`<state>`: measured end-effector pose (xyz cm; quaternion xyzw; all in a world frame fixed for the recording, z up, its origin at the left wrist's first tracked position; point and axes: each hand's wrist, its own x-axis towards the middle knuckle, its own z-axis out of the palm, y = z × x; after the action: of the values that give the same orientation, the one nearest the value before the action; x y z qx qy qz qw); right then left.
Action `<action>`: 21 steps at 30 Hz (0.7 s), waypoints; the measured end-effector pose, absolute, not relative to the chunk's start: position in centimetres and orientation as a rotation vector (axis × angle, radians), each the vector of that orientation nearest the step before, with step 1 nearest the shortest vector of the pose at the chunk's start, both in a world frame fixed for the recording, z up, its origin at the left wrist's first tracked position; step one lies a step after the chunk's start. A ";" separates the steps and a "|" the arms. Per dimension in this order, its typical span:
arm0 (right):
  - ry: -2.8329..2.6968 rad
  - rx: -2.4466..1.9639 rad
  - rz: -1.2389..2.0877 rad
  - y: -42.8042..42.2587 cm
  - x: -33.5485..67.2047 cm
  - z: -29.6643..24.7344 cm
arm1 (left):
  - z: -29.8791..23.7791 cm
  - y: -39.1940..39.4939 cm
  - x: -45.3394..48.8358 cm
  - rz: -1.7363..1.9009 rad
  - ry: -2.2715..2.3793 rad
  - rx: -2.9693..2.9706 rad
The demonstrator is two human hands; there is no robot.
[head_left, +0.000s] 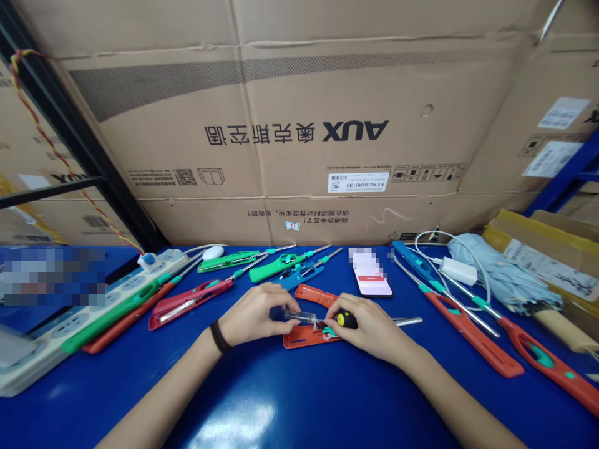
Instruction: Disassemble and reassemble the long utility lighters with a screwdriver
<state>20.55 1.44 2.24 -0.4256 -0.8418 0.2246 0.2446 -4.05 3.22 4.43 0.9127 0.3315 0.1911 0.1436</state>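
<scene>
One red plastic utility lighter (191, 303) lies left of your hands on the glossy blue tabletop (262, 393). Your left hand (250, 315) pinches a clear plastic tube (299, 316), held close beside your right hand (369, 327), which clamps a black-and-yellow screwdriver handle (347, 320). Under both lies an opened orange-red plastic lighter shell (304, 337); a thin silver metal rod (407, 322) sits just right.

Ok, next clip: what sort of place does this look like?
Probably a small repair or assembly bench in a storeroom: a blue bench top is laid with long orange and green plastic utility lighters, a yellow-handled screwdriver is in use, and a large AUX cardboard carton stands behind.
</scene>
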 end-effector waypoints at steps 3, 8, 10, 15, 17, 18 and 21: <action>-2.306 -1.159 0.614 1.4 20.6 2.3 | 4.4 3.2 -4.1 0.548 0.961 2.628; -2.306 -1.169 0.609 1.4 20.6 2.3 | 4.4 3.2 -4.0 0.543 0.964 2.629; -2.310 -1.167 0.605 1.4 20.6 2.3 | 4.4 3.2 -4.0 0.543 0.959 2.632; -2.311 -1.156 0.601 1.5 20.6 2.2 | 4.4 3.2 -4.0 0.547 0.955 2.638; -2.309 -1.156 0.603 1.5 20.6 2.1 | 4.4 3.2 -4.0 0.549 0.950 2.640; -2.308 -1.155 0.605 1.5 20.6 2.1 | 4.4 3.2 -4.0 0.549 0.947 2.640; -2.308 -1.151 0.608 1.4 20.6 2.1 | 4.5 3.2 -4.0 0.548 0.952 2.640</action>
<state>20.65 1.40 2.14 -0.4212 -0.8449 0.2224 0.2435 -3.98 3.18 4.47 0.9141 0.3296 0.1897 0.1405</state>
